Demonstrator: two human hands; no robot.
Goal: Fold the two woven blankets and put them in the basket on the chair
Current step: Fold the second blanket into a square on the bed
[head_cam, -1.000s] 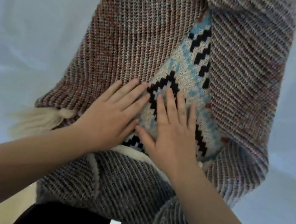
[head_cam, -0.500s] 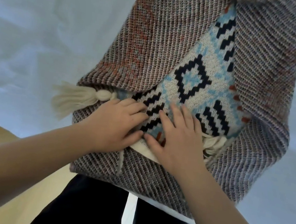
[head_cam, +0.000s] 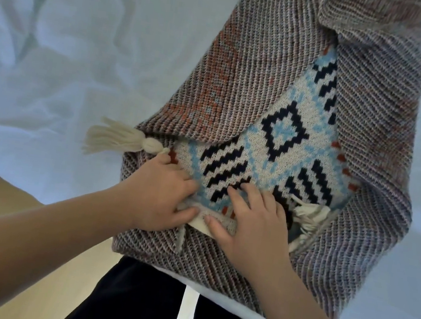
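Near the centre of the head view, a woven blanket (head_cam: 282, 93) lies on a pale blue-white sheet (head_cam: 84, 45), stretching from the middle up toward 1 o'clock. Its outer side is a grey-brown diagonal weave with rust flecks; both sides are folded inward, leaving a patterned face (head_cam: 273, 152) of cream, light blue and black diamonds and stepped bars showing between them. At about 6 o'clock of that patterned area, both hands sit side by side on the blanket's near cream edge. The left hand (head_cam: 160, 195) has its fingers curled down onto the cloth and its thumb lying along the cream edge, gripping the fabric. The right hand (head_cam: 252, 220), just beside it, has bent fingers pressing the patterned face and its thumb pinching the same cream edge. A cream tassel (head_cam: 119, 139) sticks out at 9 o'clock of the left hand, lying on the sheet. Another cream fringe (head_cam: 310, 218) bunches at 3 o'clock of the right hand. At 6 o'clock of the frame are dark trousers (head_cam: 132, 306) with a white stripe.
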